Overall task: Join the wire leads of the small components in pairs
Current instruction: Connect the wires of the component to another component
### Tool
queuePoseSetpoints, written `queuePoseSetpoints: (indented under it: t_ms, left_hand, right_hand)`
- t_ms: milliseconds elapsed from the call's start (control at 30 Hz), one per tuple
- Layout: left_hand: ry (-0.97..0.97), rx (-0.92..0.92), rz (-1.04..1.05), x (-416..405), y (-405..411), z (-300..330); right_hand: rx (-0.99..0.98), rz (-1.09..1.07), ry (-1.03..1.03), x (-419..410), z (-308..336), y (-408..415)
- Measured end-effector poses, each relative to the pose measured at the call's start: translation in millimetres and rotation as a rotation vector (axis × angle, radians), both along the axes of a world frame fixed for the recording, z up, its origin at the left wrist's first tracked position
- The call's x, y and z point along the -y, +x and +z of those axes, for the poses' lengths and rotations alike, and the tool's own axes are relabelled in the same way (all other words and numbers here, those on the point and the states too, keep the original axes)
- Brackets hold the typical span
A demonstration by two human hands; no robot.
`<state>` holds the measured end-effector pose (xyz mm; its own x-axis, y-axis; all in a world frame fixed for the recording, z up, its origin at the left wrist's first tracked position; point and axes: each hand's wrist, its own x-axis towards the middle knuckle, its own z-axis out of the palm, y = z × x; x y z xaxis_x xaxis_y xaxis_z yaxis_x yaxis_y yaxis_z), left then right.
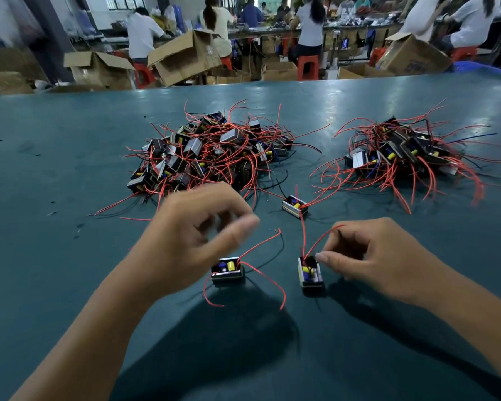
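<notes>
Right hand (368, 256): thumb and forefinger tips pressed together, pinching a red lead (320, 240) just above the right component (310, 272); remaining fingers curled loosely behind. Lead arcs up from the unit to the fingers, prob. held taut so its bare end can be presented for joining.

Left hand (191, 235): motion-blurred; fingers curled, thumb and forefinger near each other, but whether they pinch a wire cannot be told. Directly below its fingers sits the left component (227, 270), w/ red leads (261, 274) trailing free toward the right hand; the two units lie side by side, apart, presumably the pair being worked.

Beyond the fingertips: a third single component (294, 206), near; one of its red leads runs down toward the right-hand unit. Whether the two are already joined is unclear.

Farther out, well apart: large pile (209, 151) beyond the left fingers, smaller pile (402, 151) beyond the right fingers; likely stock vs. done, though which is which cannot be told. All rest on the teal worktop (55, 169).
</notes>
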<state>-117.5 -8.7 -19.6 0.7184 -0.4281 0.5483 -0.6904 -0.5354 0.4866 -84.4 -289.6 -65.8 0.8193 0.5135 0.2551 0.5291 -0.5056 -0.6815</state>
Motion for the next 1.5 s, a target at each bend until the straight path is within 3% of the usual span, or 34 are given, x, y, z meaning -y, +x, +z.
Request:
queuePoseSetpoints:
  t_ms: [67, 133, 267, 433, 533, 800, 967, 1033, 1300, 1367, 1433, 1500]
  left_hand:
    - [-0.075, -0.466, -0.318, 11, -14, 2]
    - [-0.018, -0.632, -0.399, 18, -15, -5]
    - [0.049, -0.415, -0.198, 26, -3, -24]
    - [0.045, -0.296, 0.021, 31, 2, -35]
    - [0.054, -0.256, 0.033, 32, 0, -34]
    - [0.350, -0.026, 0.129, 39, -3, -37]
    - [0.337, 0.032, 0.120, 44, -1, -44]
    - [0.313, -0.035, 0.134, 42, 1, -44]
    - [0.145, -0.355, 0.017, 27, 11, -45]
    - [0.132, -0.411, -0.008, 25, 11, -45]
    - [0.144, -0.452, -0.023, 26, 11, -45]
    - [0.167, -0.483, -0.039, 26, 10, -43]
  right_hand:
    - [-0.024, 0.085, -0.022, -5, -1, -5]
    - [-0.062, 0.207, -0.122, -5, 4, -7]
    - [-0.013, 0.214, -0.253, 3, 10, -3]
    - [0.216, 0.106, -0.512, -7, -2, -3]
    - [0.262, 0.020, -0.526, -14, -5, -6]
    - [0.434, -0.165, -0.634, -26, -9, -17]
    - [0.408, -0.226, -0.654, -27, -8, -20]
    - [0.211, -0.232, -0.536, -24, -1, -20]
    - [-0.823, -0.189, 0.558, -22, 27, -19]
    - [-0.915, -0.154, 0.865, -26, 29, -19]
    - [-0.872, -0.127, 1.087, -33, 28, -17]
    - [-0.738, -0.158, 1.025, -41, 22, -18]
